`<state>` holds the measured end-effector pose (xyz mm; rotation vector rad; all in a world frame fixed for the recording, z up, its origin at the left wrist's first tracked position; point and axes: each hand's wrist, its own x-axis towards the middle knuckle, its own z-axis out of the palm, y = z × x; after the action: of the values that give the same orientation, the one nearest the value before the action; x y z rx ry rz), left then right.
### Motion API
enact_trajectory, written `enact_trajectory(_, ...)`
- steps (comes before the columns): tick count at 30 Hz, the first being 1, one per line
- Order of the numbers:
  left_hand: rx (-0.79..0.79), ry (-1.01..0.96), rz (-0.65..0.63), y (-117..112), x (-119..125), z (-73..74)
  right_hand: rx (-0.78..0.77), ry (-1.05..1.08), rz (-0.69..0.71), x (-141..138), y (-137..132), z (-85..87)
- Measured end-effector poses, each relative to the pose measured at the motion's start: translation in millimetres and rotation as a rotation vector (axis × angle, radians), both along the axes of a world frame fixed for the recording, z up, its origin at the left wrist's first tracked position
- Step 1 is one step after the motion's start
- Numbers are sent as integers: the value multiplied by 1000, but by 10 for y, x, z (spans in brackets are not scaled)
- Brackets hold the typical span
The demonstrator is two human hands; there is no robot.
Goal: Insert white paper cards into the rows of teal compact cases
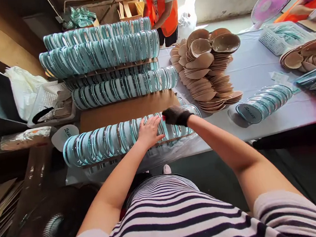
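My left hand (pixel 149 132) is bare and lies with its fingers spread on top of the nearest row of round, teal-rimmed clear pieces (pixel 100 143). These pieces stand on edge, packed face to face, along the front of the table. My right hand (pixel 175 116), in a dark knit glove, is closed over the right part of the same row. A small red spot shows at its thumb side; what it grips is hidden. Behind the row lies a brown cardboard sheet (pixel 128 110), with another row of the round pieces (pixel 126 87) on its far side.
More rows are stacked at the back (pixel 99 53). Brown oval pieces (pixel 202 71) stand piled right of them. Further right are a short row of round pieces (pixel 264 103) and a white basket (pixel 276 40). A person in an orange vest (pixel 169 12) stands behind the table.
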<state>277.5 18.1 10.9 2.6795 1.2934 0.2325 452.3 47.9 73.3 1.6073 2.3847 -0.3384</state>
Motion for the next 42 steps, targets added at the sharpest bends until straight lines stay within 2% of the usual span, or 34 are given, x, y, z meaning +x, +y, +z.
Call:
enact_trajectory(2,5,-4,1,-8,-3,1,17,49,-22,72,-416,-220)
enact_trajectory(6,-1,7,15,-17,7,2,42,100,-110,104,-1063,-914)
enact_trajectory(9,0,19,24,-26,6,15,106,167,-181,82,-1265,-1349)
enact_trajectory(11,-3,32,29,-37,-3,40,127,190,-207,94,-1314,-1448)
enact_trajectory(12,-9,38,31,-42,-3,58,131,208,-206,123,-1317,-1425)
enact_trajectory(14,-24,49,29,-47,26,102,188,255,-213,236,-1252,-1238)
enact_trajectory(16,-27,52,-3,-41,114,143,310,267,-283,400,-1042,-907)
enact_trajectory(18,-11,47,-55,-25,262,161,390,171,-389,551,-672,-523)
enact_trajectory(19,-4,48,-79,-15,347,158,342,95,-388,599,-445,-346)
enact_trajectory(21,3,60,-102,2,504,125,81,-94,-318,621,25,-76)
enact_trajectory(24,16,73,-98,16,629,36,-137,-147,-214,501,570,75)
enact_trajectory(26,28,61,-98,17,634,-14,-221,-140,-161,400,761,59)
enact_trajectory(28,36,48,-101,16,613,-41,-282,-142,-118,349,829,20)
enact_trajectory(30,36,47,-100,18,598,-45,-275,-144,-86,372,795,1)
enact_trajectory(32,24,56,-98,23,596,-35,-174,-107,-65,462,653,1)
enact_trajectory(34,10,62,-95,27,602,-16,-36,-11,-65,587,387,-13)
enact_trajectory(36,2,62,-93,24,606,8,51,119,-72,705,10,-87)
enact_trajectory(39,-3,70,-90,8,608,43,73,202,-113,802,-624,-360)
enact_trajectory(42,-1,86,-85,-14,609,53,36,158,-200,779,-1098,-771)
